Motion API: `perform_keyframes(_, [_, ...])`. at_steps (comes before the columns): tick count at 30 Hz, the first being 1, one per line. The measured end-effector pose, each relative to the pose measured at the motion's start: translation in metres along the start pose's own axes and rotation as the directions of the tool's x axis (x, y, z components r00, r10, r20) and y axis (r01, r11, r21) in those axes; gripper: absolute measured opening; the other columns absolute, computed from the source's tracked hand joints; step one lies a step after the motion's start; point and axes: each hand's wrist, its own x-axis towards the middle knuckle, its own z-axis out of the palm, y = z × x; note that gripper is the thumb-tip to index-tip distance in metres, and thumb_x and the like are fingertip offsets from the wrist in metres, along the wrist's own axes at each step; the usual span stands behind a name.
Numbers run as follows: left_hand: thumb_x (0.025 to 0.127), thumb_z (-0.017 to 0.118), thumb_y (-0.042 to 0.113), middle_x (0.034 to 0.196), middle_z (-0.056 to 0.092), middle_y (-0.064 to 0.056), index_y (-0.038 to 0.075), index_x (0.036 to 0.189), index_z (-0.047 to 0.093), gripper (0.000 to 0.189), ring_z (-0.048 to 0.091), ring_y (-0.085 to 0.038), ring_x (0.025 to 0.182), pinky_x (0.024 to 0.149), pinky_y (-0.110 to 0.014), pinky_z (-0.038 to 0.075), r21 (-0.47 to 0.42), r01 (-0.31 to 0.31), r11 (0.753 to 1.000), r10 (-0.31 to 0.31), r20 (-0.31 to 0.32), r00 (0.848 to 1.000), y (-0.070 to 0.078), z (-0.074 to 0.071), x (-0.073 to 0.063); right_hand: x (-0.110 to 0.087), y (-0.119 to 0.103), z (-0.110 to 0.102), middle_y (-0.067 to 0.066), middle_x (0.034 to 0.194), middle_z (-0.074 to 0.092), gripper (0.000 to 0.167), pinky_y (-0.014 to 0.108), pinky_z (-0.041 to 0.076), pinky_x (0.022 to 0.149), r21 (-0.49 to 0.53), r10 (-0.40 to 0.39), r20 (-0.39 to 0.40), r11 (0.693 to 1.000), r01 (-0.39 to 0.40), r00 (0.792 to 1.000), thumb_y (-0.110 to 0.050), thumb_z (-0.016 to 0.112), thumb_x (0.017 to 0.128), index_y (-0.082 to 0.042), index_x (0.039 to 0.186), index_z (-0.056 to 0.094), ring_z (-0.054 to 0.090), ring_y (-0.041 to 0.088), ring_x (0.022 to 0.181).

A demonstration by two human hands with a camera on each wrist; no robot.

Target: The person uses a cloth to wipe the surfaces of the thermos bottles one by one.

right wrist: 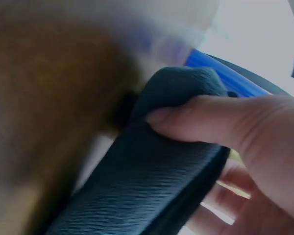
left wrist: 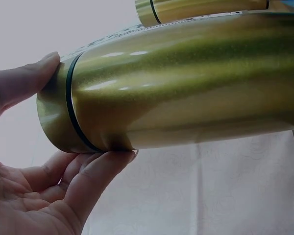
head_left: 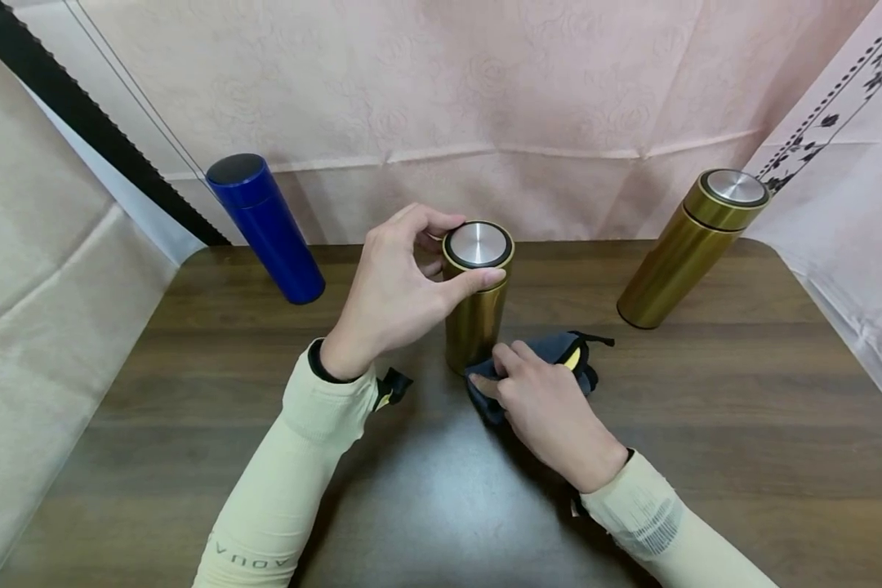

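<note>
A gold vacuum flask [head_left: 474, 331] with a brushed silver disc on its lid stands upright at the middle of the table. My left hand [head_left: 400, 290] grips it around the top, thumb on the near side and fingers on the far side. In the left wrist view the thumb and fingers hold the lid end near the dark seam ring. My right hand [head_left: 547, 408] pinches a folded dark blue-grey ribbed cloth [right wrist: 152, 166] between thumb and fingers, right beside the flask's lower part. A yellow patch and a black strap show at the cloth's far end.
A blue flask [head_left: 268, 229] with a dark lid stands at the back left of the wooden table [head_left: 169, 441]. Another gold flask [head_left: 679, 265] stands at the right. Pale fabric [head_left: 485, 98] hangs behind the table.
</note>
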Motion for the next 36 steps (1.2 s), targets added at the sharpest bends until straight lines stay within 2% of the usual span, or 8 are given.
perform_keyframes(5, [0.074, 0.093, 0.031, 0.106, 0.070, 0.004, 0.011, 0.113, 0.070, 0.050, 0.068, -0.003, 0.083, 0.077, -0.023, 0.060, -0.018, 0.018, 1.000, -0.018, 0.000, 1.000, 0.001, 0.003, -0.001, -0.001, 0.005, -0.022, -0.001, 0.093, 0.056, 0.056, 0.034, 0.054, 0.052, 0.021, 0.024, -0.134, 1.000, -0.021, 0.991, -0.002, 0.092, 0.066, -0.023, 0.117, 0.078, 0.054, 0.019, 0.086])
perform_keyframes(9, [0.073, 0.094, 0.031, 0.107, 0.070, 0.003, 0.010, 0.113, 0.070, 0.051, 0.068, -0.004, 0.084, 0.078, -0.025, 0.060, -0.017, 0.025, 1.000, -0.025, 0.002, 1.000, 0.001, 0.004, 0.000, -0.001, 0.004, -0.035, 0.002, 0.099, 0.062, 0.057, 0.041, 0.057, 0.058, 0.078, 0.069, -0.293, 0.996, -0.048, 0.954, 0.000, 0.090, 0.064, -0.020, 0.116, 0.077, 0.058, 0.023, 0.091])
perform_keyframes(11, [0.073, 0.094, 0.031, 0.107, 0.070, 0.002, 0.009, 0.113, 0.070, 0.052, 0.068, -0.006, 0.084, 0.078, -0.028, 0.061, -0.019, 0.025, 1.000, -0.025, 0.001, 1.000, 0.001, 0.005, 0.000, 0.000, 0.003, -0.039, 0.005, 0.100, 0.064, 0.056, 0.043, 0.057, 0.062, 0.115, 0.088, -0.390, 0.992, -0.047, 0.917, 0.004, 0.086, 0.066, -0.017, 0.117, 0.077, 0.058, 0.026, 0.091])
perform_keyframes(18, [0.073, 0.094, 0.030, 0.105, 0.070, 0.001, 0.009, 0.112, 0.071, 0.051, 0.066, -0.008, 0.084, 0.076, -0.027, 0.060, 0.005, 0.014, 1.000, -0.014, -0.008, 1.000, -0.001, 0.004, 0.000, 0.006, -0.005, -0.039, 0.016, 0.097, 0.063, 0.048, 0.047, 0.053, 0.068, 0.161, 0.112, -0.664, 0.987, -0.004, 0.739, 0.008, 0.075, 0.073, -0.007, 0.118, 0.075, 0.058, 0.034, 0.083])
perform_keyframes(21, [0.072, 0.094, 0.031, 0.103, 0.070, 0.001, 0.009, 0.112, 0.071, 0.051, 0.066, -0.008, 0.081, 0.074, -0.027, 0.059, 0.022, 0.001, 1.000, -0.001, -0.016, 1.000, -0.001, 0.003, 0.000, 0.012, -0.009, -0.037, 0.017, 0.096, 0.063, 0.042, 0.047, 0.054, 0.070, 0.176, 0.106, -0.712, 0.984, 0.030, 0.694, 0.005, 0.076, 0.078, -0.005, 0.119, 0.074, 0.059, 0.035, 0.083])
perform_keyframes(24, [0.073, 0.094, 0.031, 0.102, 0.070, 0.001, 0.009, 0.112, 0.071, 0.051, 0.066, -0.007, 0.080, 0.073, -0.028, 0.059, 0.033, -0.012, 0.999, 0.013, -0.025, 1.000, -0.001, 0.000, 0.000, 0.020, -0.015, -0.034, 0.018, 0.095, 0.063, 0.038, 0.048, 0.057, 0.074, 0.171, 0.081, -0.730, 0.983, 0.066, 0.679, 0.002, 0.076, 0.083, -0.001, 0.120, 0.073, 0.061, 0.035, 0.084])
perform_keyframes(28, [0.073, 0.094, 0.033, 0.102, 0.070, 0.002, 0.009, 0.111, 0.071, 0.050, 0.066, -0.005, 0.079, 0.072, -0.029, 0.059, 0.043, -0.013, 0.999, 0.014, -0.024, 1.000, 0.000, -0.001, 0.000, 0.029, -0.024, -0.030, 0.017, 0.097, 0.063, 0.036, 0.046, 0.060, 0.079, 0.141, 0.034, -0.693, 0.986, 0.089, 0.721, 0.001, 0.075, 0.086, 0.002, 0.122, 0.071, 0.063, 0.033, 0.088])
perform_keyframes(36, [0.073, 0.093, 0.033, 0.103, 0.069, 0.003, 0.011, 0.112, 0.071, 0.050, 0.064, -0.007, 0.081, 0.071, -0.025, 0.057, 0.050, 0.010, 0.999, -0.010, -0.003, 1.000, 0.003, -0.001, 0.000, 0.029, -0.043, -0.015, 0.012, 0.105, 0.064, 0.030, 0.030, 0.056, 0.073, 0.005, 0.005, -0.395, 1.000, -0.003, 0.919, -0.003, 0.064, 0.099, 0.001, 0.129, 0.068, 0.058, 0.023, 0.089])
